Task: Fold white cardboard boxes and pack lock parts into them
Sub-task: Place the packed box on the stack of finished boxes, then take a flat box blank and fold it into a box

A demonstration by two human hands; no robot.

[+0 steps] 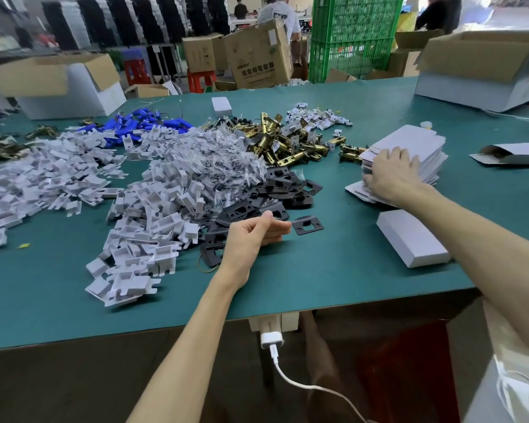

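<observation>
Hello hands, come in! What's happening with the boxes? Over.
Right grip flat on stack of flat boxes. Left grip at black plates, hold unclear. One folded box near table edge. Nothing blocking the stack.

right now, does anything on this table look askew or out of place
The stack of flat white boxes under the right hand is fanned, its lower sheets slid out toward the near edge. One black plate lies alone beside the black pile.
</observation>
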